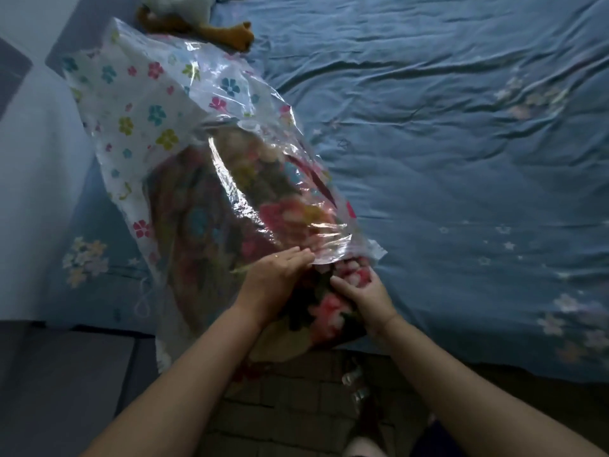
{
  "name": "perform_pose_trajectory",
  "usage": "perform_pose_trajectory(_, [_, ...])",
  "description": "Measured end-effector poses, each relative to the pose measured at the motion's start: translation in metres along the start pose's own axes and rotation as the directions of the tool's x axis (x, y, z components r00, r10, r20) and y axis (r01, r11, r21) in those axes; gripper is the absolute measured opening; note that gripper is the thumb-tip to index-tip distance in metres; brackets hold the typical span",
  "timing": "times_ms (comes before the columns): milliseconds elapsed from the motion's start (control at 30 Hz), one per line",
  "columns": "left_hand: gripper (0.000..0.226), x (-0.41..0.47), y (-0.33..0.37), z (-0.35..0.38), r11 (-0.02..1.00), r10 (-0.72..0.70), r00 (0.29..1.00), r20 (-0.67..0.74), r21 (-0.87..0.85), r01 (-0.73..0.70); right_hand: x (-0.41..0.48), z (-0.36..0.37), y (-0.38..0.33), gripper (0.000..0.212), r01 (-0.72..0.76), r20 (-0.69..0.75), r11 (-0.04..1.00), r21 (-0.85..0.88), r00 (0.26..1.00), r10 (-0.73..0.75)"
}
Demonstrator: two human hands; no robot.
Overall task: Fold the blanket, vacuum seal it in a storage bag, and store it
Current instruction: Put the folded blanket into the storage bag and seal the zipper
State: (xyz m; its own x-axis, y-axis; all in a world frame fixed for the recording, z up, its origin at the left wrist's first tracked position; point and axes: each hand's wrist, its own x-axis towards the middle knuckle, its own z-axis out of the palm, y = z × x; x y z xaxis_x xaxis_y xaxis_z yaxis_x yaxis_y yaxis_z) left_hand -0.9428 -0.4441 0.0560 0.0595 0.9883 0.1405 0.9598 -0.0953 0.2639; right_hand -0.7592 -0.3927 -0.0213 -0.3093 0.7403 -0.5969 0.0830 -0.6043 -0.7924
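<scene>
Right hand grips the exposed end of the floral blanket. Left hand lies straight-fingered, seemingly pressing, on the mouth of the clear flower-printed storage bag. The blanket sits mostly inside it, on a blue bed sheet. Any lettering is too blurred to read.

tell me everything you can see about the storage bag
The storage bag is glossy, crinkled plastic, clear on one face and white with small colourful flowers on the other. It lies diagonally on the blue bed, its far end near a plush toy and its open mouth toward the person. It is puffy, not flattened. The floral blanket fills its lower part and sticks out of the mouth. The left hand rests flat on the plastic by the mouth, and the right hand grips the protruding blanket.
</scene>
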Motion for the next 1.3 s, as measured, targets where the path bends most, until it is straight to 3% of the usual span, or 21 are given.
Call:
perform_pose_trajectory(167, [0.042, -0.008, 0.007, -0.004, 0.960, -0.224, 0.974, -0.025, -0.181, 0.216, 0.034, 0.010, -0.040, 0.074, 0.075, 0.000, 0.986, 0.150, 0.997, -0.076])
perform_pose_trajectory(233, [0.042, -0.008, 0.006, -0.002, 0.951, -0.244, 0.969, -0.025, -0.200, 0.235, 0.020, 0.007, -0.037, 0.091, 0.057, -0.013, 0.977, 0.207, 0.998, -0.056])
perform_pose_trajectory(333, [0.042, -0.014, 0.005, 0.008, 0.965, -0.221, 0.975, 0.016, -0.138, 0.221, -0.025, 0.001, -0.016, 0.129, -0.055, -0.014, 0.943, 0.329, 0.998, 0.063])
perform_pose_trajectory(400, [0.043, -0.020, 0.005, 0.014, 0.968, -0.222, 0.974, 0.053, -0.105, 0.226, -0.053, 0.009, -0.006, 0.115, -0.189, 0.114, 0.891, 0.412, 0.981, 0.156])
perform_pose_trajectory(467, [0.042, -0.024, 0.004, 0.017, 0.966, -0.229, 0.970, 0.084, -0.105, 0.237, -0.061, 0.026, -0.009, 0.095, -0.394, 0.326, 0.823, 0.409, 0.906, 0.271])
perform_pose_trajectory(567, [0.036, -0.030, 0.003, 0.015, 0.951, -0.261, 0.962, 0.077, -0.152, 0.270, -0.041, 0.051, -0.034, 0.104, -0.463, 0.601, 0.744, 0.482, 0.793, 0.104])
perform_pose_trajectory(667, [0.041, -0.035, 0.004, 0.001, 0.939, -0.290, 0.957, -0.003, -0.195, 0.284, -0.014, 0.078, -0.059, 0.109, -0.452, 0.610, 0.670, 0.589, 0.792, -0.001])
perform_pose_trajectory(833, [0.036, -0.025, -0.008, -0.020, 0.925, -0.359, 0.923, -0.138, -0.180, 0.333, 0.019, 0.107, -0.086, 0.089, -0.380, 0.636, 0.657, 0.651, 0.746, -0.198])
perform_pose_trajectory(967, [0.033, -0.006, -0.020, -0.024, 0.930, -0.351, 0.924, -0.150, -0.170, 0.326, 0.039, 0.097, -0.095, 0.095, -0.406, 0.685, 0.706, 0.580, 0.712, -0.153])
perform_pose_trajectory(1100, [0.032, -0.010, -0.021, -0.001, 0.960, -0.280, 0.956, -0.092, -0.039, 0.277, 0.035, 0.035, -0.053, 0.095, -0.351, 0.567, 0.820, 0.452, 0.823, 0.040])
perform_pose_trajectory(1200, [0.044, -0.025, -0.020, 0.019, 0.956, -0.291, 0.956, -0.033, 0.024, 0.292, 0.030, -0.021, 0.003, 0.100, -0.367, 0.301, 0.753, 0.546, 0.925, 0.232])
perform_pose_trajectory(1300, [0.062, -0.030, -0.017, 0.028, 0.946, -0.324, 0.946, -0.005, 0.023, 0.324, 0.034, -0.040, 0.044, 0.107, -0.367, 0.077, 0.728, 0.579, 0.914, 0.399])
